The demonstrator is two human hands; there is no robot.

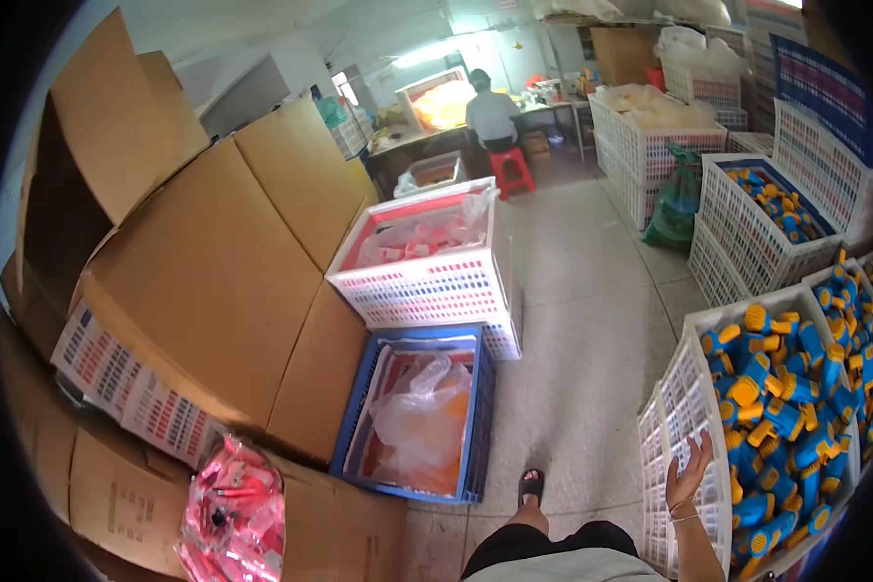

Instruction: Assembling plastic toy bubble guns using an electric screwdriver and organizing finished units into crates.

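My right hand (pixel 689 475) is at the lower right, its fingers apart and nothing in them. It hangs over the side wall of a white lattice crate (pixel 656 456); whether it touches the wall I cannot tell. Inside that crate lies a heap of blue and yellow plastic pieces (pixel 768 427), each with a thick body and a round perforated end. More of the same pieces fill another crate at the far right edge. My left hand is out of view.
To the left stand large cardboard boxes (pixel 194 281), one holding pink packaged items (pixel 231 514). A blue crate (pixel 487 417) and stacked white crates (pixel 417 291) line the walkway. Farther off, a person (pixel 493 116) sits on a red stool (pixel 516 175) beside a green sack (pixel 674 199) and more crates.
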